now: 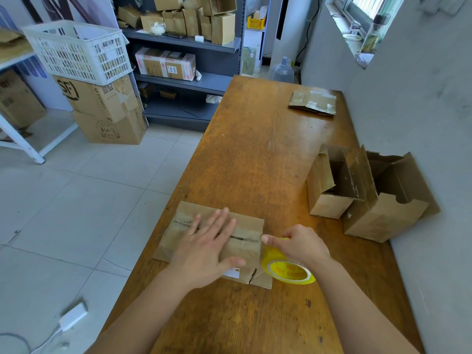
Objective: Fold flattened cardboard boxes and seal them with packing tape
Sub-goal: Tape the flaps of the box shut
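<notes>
A small cardboard box [178, 223] lies on the wooden table [255, 149] near its left edge, its closed flaps facing up with a dark seam across them. My left hand [207, 244] presses flat on the flaps, fingers straight over the seam. My right hand [301, 244] grips a yellow roll of packing tape [286, 272] at the box's right end, thumb and fingers at the end of the seam. Clear tape covers part of the box top.
Two open cardboard boxes [329, 185] [388, 203] stand at the table's right side against the wall. A flattened box [313, 102] lies at the far end. Left of the table are tiled floor, stacked cartons [102, 108], a white basket [76, 49] and shelves [189, 83].
</notes>
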Tool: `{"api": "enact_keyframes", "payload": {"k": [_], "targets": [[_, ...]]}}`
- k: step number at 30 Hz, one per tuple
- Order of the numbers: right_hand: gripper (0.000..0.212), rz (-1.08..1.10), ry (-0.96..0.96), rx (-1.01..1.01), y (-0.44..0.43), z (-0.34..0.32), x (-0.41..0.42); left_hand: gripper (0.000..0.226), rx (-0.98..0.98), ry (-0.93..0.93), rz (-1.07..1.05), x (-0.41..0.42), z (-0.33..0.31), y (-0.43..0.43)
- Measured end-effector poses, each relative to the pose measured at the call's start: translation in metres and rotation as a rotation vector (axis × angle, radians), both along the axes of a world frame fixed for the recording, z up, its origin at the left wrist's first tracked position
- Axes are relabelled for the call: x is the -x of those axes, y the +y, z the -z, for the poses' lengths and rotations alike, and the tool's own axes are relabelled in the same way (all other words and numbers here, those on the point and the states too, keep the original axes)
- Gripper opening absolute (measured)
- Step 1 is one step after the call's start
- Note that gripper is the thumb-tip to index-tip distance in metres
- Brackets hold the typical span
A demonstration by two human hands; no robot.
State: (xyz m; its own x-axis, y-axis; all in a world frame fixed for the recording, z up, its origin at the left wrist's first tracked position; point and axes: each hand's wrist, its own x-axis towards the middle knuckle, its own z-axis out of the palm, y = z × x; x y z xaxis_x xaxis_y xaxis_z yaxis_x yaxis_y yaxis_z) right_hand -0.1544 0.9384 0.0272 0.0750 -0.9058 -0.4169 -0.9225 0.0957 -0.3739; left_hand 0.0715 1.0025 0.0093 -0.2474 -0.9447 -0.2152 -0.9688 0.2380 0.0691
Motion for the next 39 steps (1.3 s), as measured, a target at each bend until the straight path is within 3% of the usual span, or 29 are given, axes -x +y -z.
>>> {"api": "enact_keyframes", "payload": {"k": [4, 8, 15, 17, 20, 23, 25, 26, 28, 30, 39], "targets": [[0.055, 0.000, -0.022, 0.017, 0.005, 0.002, 0.000, 0.101, -0.016, -0.030, -0.291, -0.016, 0.001, 0.000], [0.054, -0.007, -0.011, 0.017, 0.008, 0.000, -0.001, 0.107, -0.032, -0.024, -0.420, -0.002, -0.001, -0.003], [0.055, -0.042, -0.014, 0.032, 0.016, -0.001, -0.012, 0.101, 0.036, 0.004, -0.184, -0.013, 0.003, -0.014], [0.054, -0.062, -0.122, -0.036, 0.023, 0.005, -0.022, 0.095, 0.025, 0.034, -0.091, -0.036, -0.001, -0.026], [0.037, -0.057, -0.315, -0.167, 0.032, 0.012, -0.035, 0.076, 0.032, 0.085, -0.054, -0.056, -0.009, -0.038], [0.027, -0.057, -0.368, -0.200, 0.034, 0.009, -0.039, 0.056, 0.099, 0.146, 0.028, -0.038, -0.015, -0.032], [0.026, -0.080, -0.373, -0.200, 0.033, 0.007, -0.041, 0.068, 0.010, 0.225, 0.123, -0.017, -0.017, -0.026], [0.026, -0.081, -0.373, -0.197, 0.033, 0.006, -0.043, 0.086, -0.033, 0.219, 0.171, -0.009, -0.018, -0.025], [0.026, -0.069, -0.373, -0.180, 0.034, 0.006, -0.044, 0.125, -0.073, 0.112, 0.252, -0.005, -0.018, -0.031], [0.027, -0.056, -0.378, -0.160, 0.034, 0.006, -0.045, 0.141, -0.102, 0.024, 0.285, -0.009, -0.020, -0.039], [0.024, -0.048, -0.359, -0.190, 0.037, 0.005, -0.050, 0.111, -0.071, 0.209, 0.366, -0.011, -0.015, -0.048]]}}
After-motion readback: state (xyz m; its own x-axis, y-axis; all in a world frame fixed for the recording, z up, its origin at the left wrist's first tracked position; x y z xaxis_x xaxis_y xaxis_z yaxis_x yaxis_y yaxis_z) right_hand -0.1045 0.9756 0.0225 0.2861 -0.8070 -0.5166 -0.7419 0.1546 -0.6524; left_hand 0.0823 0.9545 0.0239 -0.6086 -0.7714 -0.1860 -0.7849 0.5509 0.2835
